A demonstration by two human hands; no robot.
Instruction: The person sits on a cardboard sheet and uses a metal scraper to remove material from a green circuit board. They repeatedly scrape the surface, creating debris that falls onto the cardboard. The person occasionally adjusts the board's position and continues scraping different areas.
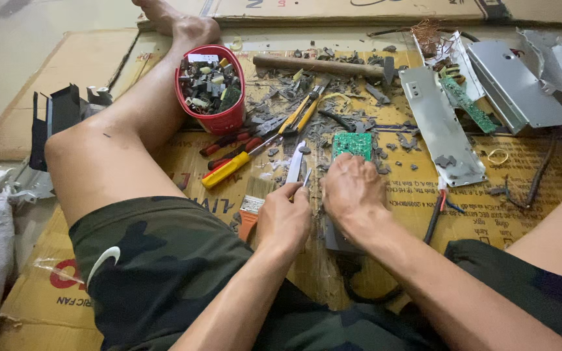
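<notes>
My left hand (284,218) is closed around a metal tool (296,164), probably pliers or cutters, whose jaws point away from me. My right hand (352,192) presses down on a green circuit board (352,144) that lies on the cardboard (528,162) between my legs; my fingers cover its near edge. A grey box-like part (334,239) sits under my right wrist. Grey plastic fragments (333,97) are scattered around the board.
A red tub (219,120) of small electronic parts rests against my left leg. Screwdrivers (229,168), yellow-handled pliers (307,110) and a hammer (323,65) lie beyond my hands. Metal casings (440,127) and another green board (468,104) are at the right, copper wire (427,29) behind.
</notes>
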